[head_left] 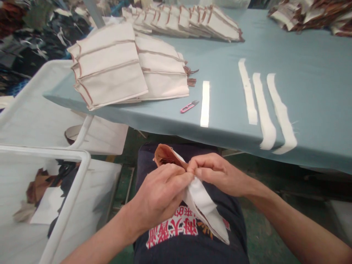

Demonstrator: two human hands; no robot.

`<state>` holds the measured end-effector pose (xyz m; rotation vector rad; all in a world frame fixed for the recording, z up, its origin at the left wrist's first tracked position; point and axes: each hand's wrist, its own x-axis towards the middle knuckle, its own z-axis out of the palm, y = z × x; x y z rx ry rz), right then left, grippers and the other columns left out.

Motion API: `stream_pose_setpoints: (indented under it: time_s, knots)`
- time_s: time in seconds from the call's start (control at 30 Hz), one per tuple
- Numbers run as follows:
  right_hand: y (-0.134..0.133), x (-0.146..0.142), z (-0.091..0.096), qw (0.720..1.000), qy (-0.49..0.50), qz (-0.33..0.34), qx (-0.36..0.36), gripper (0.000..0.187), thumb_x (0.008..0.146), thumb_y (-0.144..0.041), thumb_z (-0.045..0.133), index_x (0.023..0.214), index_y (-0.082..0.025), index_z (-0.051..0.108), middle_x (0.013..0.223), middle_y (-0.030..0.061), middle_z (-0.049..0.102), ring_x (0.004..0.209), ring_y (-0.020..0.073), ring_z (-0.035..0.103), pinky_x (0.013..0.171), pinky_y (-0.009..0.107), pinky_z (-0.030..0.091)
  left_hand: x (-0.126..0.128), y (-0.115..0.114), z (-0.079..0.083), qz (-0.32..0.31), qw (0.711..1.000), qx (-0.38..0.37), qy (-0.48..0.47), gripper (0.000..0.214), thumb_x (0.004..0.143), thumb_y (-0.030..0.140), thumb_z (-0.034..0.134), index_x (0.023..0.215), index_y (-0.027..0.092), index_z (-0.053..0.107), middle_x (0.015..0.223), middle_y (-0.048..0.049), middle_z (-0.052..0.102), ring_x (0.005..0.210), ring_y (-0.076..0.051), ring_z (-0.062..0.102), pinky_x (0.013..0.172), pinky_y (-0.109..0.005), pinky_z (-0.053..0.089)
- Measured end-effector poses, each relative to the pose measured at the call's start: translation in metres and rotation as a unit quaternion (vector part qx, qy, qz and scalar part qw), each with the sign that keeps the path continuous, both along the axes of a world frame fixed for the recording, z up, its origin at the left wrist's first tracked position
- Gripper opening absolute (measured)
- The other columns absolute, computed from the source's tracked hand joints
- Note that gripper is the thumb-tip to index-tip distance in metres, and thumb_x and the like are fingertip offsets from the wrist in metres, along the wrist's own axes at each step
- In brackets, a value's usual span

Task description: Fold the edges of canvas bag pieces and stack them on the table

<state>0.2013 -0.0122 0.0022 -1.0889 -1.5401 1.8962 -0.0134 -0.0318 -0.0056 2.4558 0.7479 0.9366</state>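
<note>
Both my hands meet over my lap, pinching one fabric piece [203, 205] that is white on one side and brown on the other. My left hand [161, 194] is closed on it from the left, fingers curled over the brown folded end. My right hand [217, 172] pinches the same edge from the right, fingertips touching those of the left. The white part hangs down across my dark shirt with red lettering.
A pale blue table [302, 66] lies ahead, carrying stacks of cream fabric pieces [110, 66], pink thread snips [189, 106] and several white strips [264, 110]. White bins [68, 190] with scraps stand at my left. More stacks [187, 20] line the far edge.
</note>
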Motion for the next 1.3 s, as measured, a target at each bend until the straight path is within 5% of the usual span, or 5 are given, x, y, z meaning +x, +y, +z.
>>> stream_pose_setpoints:
  time_s: [0.33, 0.67, 0.87, 1.1, 1.3]
  knots:
    - [-0.013, 0.013, 0.018, 0.926, -0.164, 0.074, 0.331, 0.020, 0.105, -0.018, 0.039, 0.099, -0.019, 0.059, 0.092, 0.0039, 0.068, 0.078, 0.0140, 0.060, 0.071, 0.026, 0.044, 0.000, 0.011, 0.025, 0.002, 0.925, -0.380, 0.026, 0.046, 0.109, 0.032, 0.032, 0.073, 0.017, 0.055, 0.065, 0.0032, 0.053, 0.059, -0.010, 0.047, 0.055, -0.022, 0.036]
    - [-0.023, 0.012, -0.002, 0.842, -0.241, 0.009, 0.482, 0.025, 0.106, -0.016, 0.036, 0.094, -0.018, 0.057, 0.082, 0.0042, 0.068, 0.073, 0.0151, 0.065, 0.066, 0.026, 0.046, 0.003, 0.013, 0.002, -0.033, 0.983, -0.152, 0.100, 0.036, 0.108, 0.027, 0.042, 0.082, 0.015, 0.065, 0.069, 0.0001, 0.067, 0.060, -0.012, 0.060, 0.058, -0.024, 0.039]
    - [-0.020, 0.008, 0.011, 0.827, -0.227, -0.019, 0.514, 0.024, 0.105, -0.015, 0.038, 0.093, -0.020, 0.059, 0.081, 0.0044, 0.071, 0.075, 0.0147, 0.065, 0.069, 0.025, 0.047, 0.011, 0.020, 0.025, 0.002, 0.972, -0.218, 0.091, 0.023, 0.095, 0.018, 0.054, 0.072, 0.017, 0.058, 0.065, 0.0046, 0.059, 0.058, -0.009, 0.052, 0.057, -0.022, 0.035]
    - [-0.009, 0.015, 0.016, 0.932, -0.106, 0.005, 0.348, 0.021, 0.104, -0.023, 0.049, 0.086, -0.018, 0.058, 0.079, 0.0006, 0.063, 0.067, 0.0108, 0.054, 0.063, 0.023, 0.041, 0.027, 0.014, 0.022, 0.016, 0.970, -0.234, -0.062, 0.027, 0.079, 0.010, 0.048, 0.060, 0.020, 0.031, 0.055, 0.0086, 0.030, 0.047, -0.005, 0.027, 0.047, -0.022, 0.021]
    - [-0.002, -0.002, -0.012, 0.992, 0.104, -0.022, 0.061, 0.045, 0.093, -0.057, 0.065, 0.074, -0.018, 0.052, 0.068, -0.0043, 0.047, 0.061, 0.0095, 0.039, 0.053, 0.021, 0.033, 0.019, 0.013, 0.019, -0.036, 0.890, -0.431, -0.147, 0.051, 0.093, 0.043, 0.058, 0.059, 0.021, 0.028, 0.055, 0.0060, 0.031, 0.050, -0.008, 0.028, 0.046, -0.024, 0.025]
